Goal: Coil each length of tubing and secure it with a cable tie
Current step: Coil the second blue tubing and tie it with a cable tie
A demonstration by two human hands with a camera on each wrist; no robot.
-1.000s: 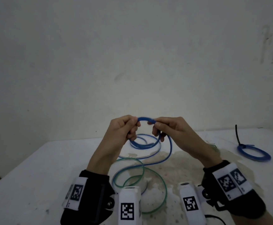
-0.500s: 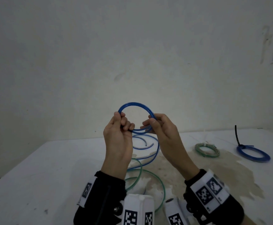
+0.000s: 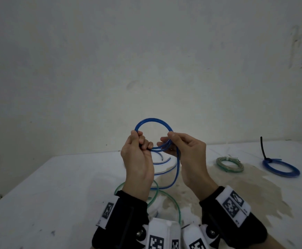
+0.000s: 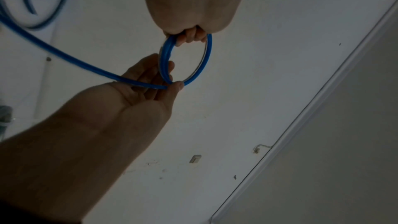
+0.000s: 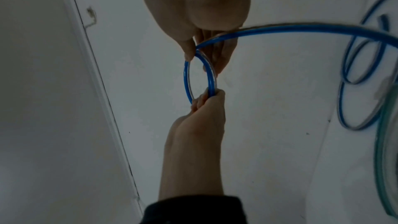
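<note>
— What is your left grip doing?

— My left hand (image 3: 138,159) is curled tight round the left side of the blue tubing (image 3: 153,121). The fingers wrap the strands of the ring and hold them together.

— And the right grip?

— My right hand (image 3: 186,155) pinches the right side of the same ring. The thumb sits on top, and the other fingers lie nearly straight under the strands.

— Where is the tubing?

— In the middle of the head view, held up in the air above the desk (image 3: 56,186). It makes a round ring that stands up on its edge, so I look right through the hole. From my right hand the loose end drops down and curls on the desk.

— What else is on the desk?

— A loose green tube (image 3: 171,200) lies under my wrists. At the right of the frame sits a small green coil (image 3: 229,164). Further right is a blue coil (image 3: 280,168) with a black cable tie (image 3: 263,148) sticking up from it.
</note>
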